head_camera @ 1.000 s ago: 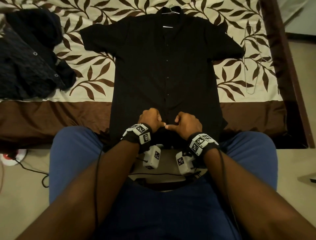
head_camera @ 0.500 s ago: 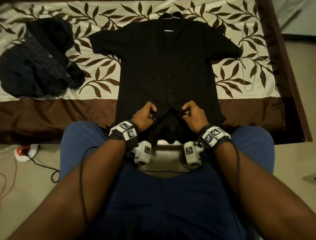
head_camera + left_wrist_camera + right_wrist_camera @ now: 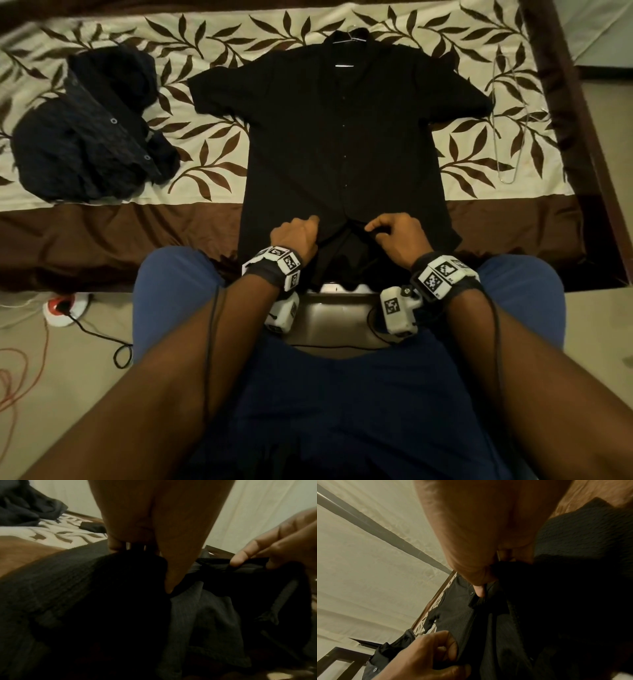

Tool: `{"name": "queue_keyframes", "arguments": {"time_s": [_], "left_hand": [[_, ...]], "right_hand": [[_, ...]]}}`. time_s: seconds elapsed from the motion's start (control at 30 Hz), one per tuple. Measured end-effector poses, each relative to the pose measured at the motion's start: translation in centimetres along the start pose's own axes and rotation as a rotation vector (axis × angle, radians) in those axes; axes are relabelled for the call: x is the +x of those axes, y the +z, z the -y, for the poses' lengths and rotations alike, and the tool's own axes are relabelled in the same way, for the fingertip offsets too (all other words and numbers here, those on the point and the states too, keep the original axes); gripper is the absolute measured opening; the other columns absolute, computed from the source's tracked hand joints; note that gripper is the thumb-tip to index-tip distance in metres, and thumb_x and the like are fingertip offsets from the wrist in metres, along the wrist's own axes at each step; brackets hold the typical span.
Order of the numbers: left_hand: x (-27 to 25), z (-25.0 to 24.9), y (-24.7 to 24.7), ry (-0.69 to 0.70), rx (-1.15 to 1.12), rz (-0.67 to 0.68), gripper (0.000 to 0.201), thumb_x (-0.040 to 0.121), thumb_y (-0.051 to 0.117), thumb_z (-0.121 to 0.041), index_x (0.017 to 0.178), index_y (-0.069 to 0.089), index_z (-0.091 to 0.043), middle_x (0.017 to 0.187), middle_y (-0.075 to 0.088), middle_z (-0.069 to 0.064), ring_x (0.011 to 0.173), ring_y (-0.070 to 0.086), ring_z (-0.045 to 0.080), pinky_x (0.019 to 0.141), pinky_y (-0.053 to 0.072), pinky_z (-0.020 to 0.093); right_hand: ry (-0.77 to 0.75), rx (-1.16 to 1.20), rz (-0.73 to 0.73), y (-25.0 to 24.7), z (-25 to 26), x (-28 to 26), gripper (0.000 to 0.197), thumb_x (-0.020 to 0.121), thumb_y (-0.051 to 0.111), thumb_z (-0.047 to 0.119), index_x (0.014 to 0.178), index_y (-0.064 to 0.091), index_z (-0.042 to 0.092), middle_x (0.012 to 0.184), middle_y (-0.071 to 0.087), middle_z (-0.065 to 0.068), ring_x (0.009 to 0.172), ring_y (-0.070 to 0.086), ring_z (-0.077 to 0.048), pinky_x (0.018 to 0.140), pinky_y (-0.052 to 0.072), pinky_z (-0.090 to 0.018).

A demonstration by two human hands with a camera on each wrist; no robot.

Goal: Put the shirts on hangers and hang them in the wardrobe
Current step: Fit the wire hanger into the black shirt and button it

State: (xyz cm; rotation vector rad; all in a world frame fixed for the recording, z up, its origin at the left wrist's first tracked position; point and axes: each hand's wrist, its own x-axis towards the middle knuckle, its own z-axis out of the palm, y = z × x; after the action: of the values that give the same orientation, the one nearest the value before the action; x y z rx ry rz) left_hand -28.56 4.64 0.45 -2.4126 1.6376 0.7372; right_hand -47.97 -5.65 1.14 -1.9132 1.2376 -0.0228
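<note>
Leaf-print bed (image 3: 308,37) lying under black shirt (image 3: 342,137) — left hand (image 3: 295,236), right hand (image 3: 399,236) pinching its open front edges apart near the hem, crumpled dark shirt (image 3: 89,137) lying left of it.

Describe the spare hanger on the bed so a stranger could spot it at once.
Start from the leaf-patterned bedspread and go right of the black shirt spread flat. The bare wire hanger lies there near the bed's right edge: thin, silvery, with nothing on it.

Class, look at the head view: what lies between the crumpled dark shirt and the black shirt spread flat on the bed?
Only bare leaf-patterned bedspread lies between the crumpled dark shirt and the spread black shirt; the head view shows it.
</note>
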Motion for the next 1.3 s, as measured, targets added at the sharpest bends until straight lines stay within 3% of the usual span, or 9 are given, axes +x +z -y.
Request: {"name": "queue_keyframes", "arguments": {"time_s": [0.13, 0.27, 0.33, 0.43, 0.67, 0.8, 0.97, 1.13, 1.3], "left_hand": [[-1.0, 0.6, -0.4, 0.086, -0.019, -0.151, 0.026, 0.091, 0.062, -0.024, 0.113, 0.058, -0.011, 0.111, 0.060, 0.015, 0.103, 0.058, 0.036, 0.082, 0.053, 0.045], [-2.0, 0.4, -1.0, 0.160, 0.042, -0.290, 0.027, 0.086, 0.070, -0.030, 0.105, 0.062, -0.013, 0.114, 0.055, 0.012, 0.106, 0.051, 0.031, 0.084, 0.048, 0.041], [-2.2, 0.0, -1.4, 0.163, -0.115, -0.252, 0.019, 0.087, 0.070, -0.030, 0.095, 0.061, -0.016, 0.100, 0.061, 0.007, 0.095, 0.058, 0.028, 0.082, 0.052, 0.043], [-2.5, -0.9, -1.5, 0.125, -0.393, -0.128, 0.018, 0.082, 0.075, -0.027, 0.081, 0.058, -0.021, 0.080, 0.062, -0.004, 0.079, 0.062, 0.020, 0.077, 0.056, 0.039], [-2.8, -2.9, -1.0, 0.024, -0.828, -0.040, 0.018, 0.071, 0.087, -0.011, 0.083, 0.073, -0.012, 0.072, 0.065, -0.003, 0.064, 0.058, 0.005, 0.066, 0.051, 0.016], [-3.2, -3.5, -0.7, -0.012, -0.991, -0.011, 0.006, 0.080, 0.079, -0.003, 0.084, 0.075, -0.005, 0.077, 0.071, 0.011, 0.067, 0.065, 0.012, 0.068, 0.057, 0.022], [-3.2, -3.9, -0.4, -0.099, -1.061, 0.003, 0.008, 0.088, 0.069, 0.003, 0.089, 0.075, -0.003, 0.083, 0.072, 0.017, 0.071, 0.067, 0.018, 0.076, 0.061, 0.030], [-3.4, -4.9, -0.5, -0.122, -1.059, -0.012, 0.013, 0.088, 0.068, 0.004, 0.095, 0.076, -0.004, 0.086, 0.074, 0.019, 0.070, 0.067, 0.017, 0.074, 0.060, 0.028], [-3.5, -5.1, -1.2, -0.175, -1.159, 0.015, 0.012, 0.084, 0.072, 0.003, 0.085, 0.076, -0.009, 0.083, 0.074, 0.019, 0.076, 0.071, 0.025, 0.081, 0.062, 0.039]], "right_hand": [[0.003, 0.006, -0.046, -0.6, -0.1, -0.6, 0.021, 0.089, 0.063, 0.004, 0.095, 0.073, 0.021, 0.109, 0.069, -0.001, 0.102, 0.062, -0.016, 0.087, 0.045, -0.024], [0.028, 0.028, -0.137, -0.6, 0.1, -1.0, 0.016, 0.085, 0.069, 0.003, 0.085, 0.073, 0.018, 0.081, 0.065, 0.004, 0.075, 0.060, -0.008, 0.075, 0.048, -0.017], [0.066, 0.088, -0.149, -0.6, 0.1, -1.1, 0.013, 0.082, 0.073, 0.003, 0.086, 0.073, 0.015, 0.072, 0.063, 0.005, 0.068, 0.058, -0.004, 0.064, 0.042, -0.010], [0.119, 0.238, -0.139, 0.0, 0.0, -1.3, 0.014, 0.077, 0.081, 0.007, 0.083, 0.072, 0.016, 0.068, 0.065, 0.006, 0.067, 0.062, -0.006, 0.065, 0.044, -0.014], [0.116, 0.450, 0.004, 0.3, 0.8, -2.4, 0.024, 0.082, 0.069, -0.009, 0.093, 0.070, 0.013, 0.068, 0.060, -0.001, 0.065, 0.059, -0.012, 0.062, 0.052, -0.025], [0.139, 0.534, -0.013, 0.0, 1.0, -2.9, 0.019, 0.085, 0.069, -0.006, 0.092, 0.071, 0.012, 0.069, 0.062, -0.002, 0.069, 0.062, -0.014, 0.065, 0.055, -0.029], [0.068, 0.391, -0.121, 0.2, 0.3, -2.9, 0.025, 0.079, 0.079, 0.003, 0.080, 0.073, 0.028, 0.073, 0.071, -0.001, 0.072, 0.067, -0.012, 0.077, 0.056, -0.027], [0.022, 0.325, -0.172, 0.3, 1.5, -3.1, 0.018, 0.078, 0.078, 0.003, 0.086, 0.075, 0.019, 0.065, 0.064, 0.008, 0.057, 0.056, 0.003, 0.063, 0.046, -0.009], [-0.062, 0.269, -0.120, 0.9, 2.3, -3.2, 0.026, 0.075, 0.077, -0.002, 0.089, 0.067, 0.018, 0.070, 0.062, 0.003, 0.059, 0.055, 0.000, 0.063, 0.048, -0.013]]}}
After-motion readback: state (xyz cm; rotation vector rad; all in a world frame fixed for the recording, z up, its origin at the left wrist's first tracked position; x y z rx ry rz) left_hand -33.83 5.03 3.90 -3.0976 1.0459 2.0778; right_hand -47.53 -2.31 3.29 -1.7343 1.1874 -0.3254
